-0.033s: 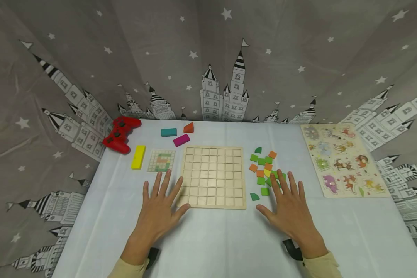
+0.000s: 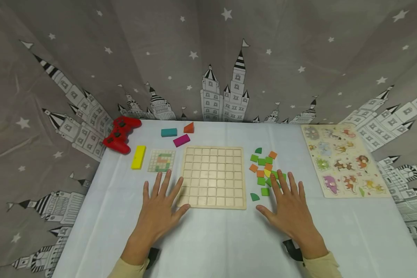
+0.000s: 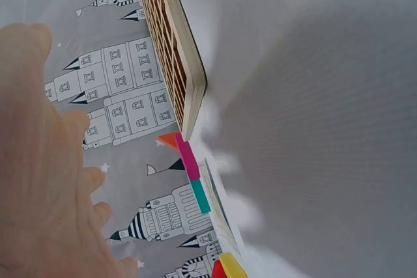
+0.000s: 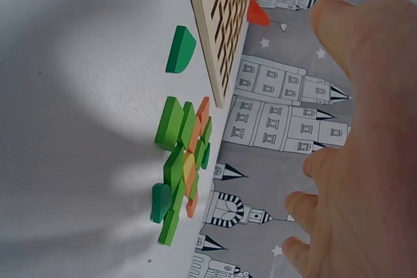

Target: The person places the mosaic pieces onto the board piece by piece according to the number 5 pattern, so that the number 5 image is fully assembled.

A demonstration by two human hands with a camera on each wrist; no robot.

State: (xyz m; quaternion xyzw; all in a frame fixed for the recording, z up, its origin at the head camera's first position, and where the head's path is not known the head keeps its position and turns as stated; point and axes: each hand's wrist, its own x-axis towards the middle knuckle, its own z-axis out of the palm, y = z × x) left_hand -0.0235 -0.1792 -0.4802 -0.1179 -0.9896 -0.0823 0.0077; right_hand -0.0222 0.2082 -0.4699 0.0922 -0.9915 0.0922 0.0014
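My left hand [image 2: 158, 214] hovers with its fingers spread at the lower left corner of a wooden grid board [image 2: 213, 175], whose square cells hold nothing. Just beyond its fingertips lies a small printed pattern card [image 2: 161, 160] with green and orange squares. On the other side, my right hand [image 2: 290, 212] is spread too, its fingertips overlapping a loose group of small pieces in the head view. Among them are green squares [image 2: 261, 161], orange squares [image 2: 253, 168], a yellow piece [image 2: 267, 173] and dark green quarter-rounds [image 2: 255, 197]. Both wrist views show nothing in either hand.
At the back left are a red game controller [image 2: 119, 135], a yellow block [image 2: 138, 157], a teal block [image 2: 168, 132], a magenta block [image 2: 181, 140] and an orange-red triangular block [image 2: 189, 127]. An animal puzzle board [image 2: 345, 160] lies at the right. A printed grey curtain [image 2: 208, 46] hangs behind the white table [image 2: 208, 239].
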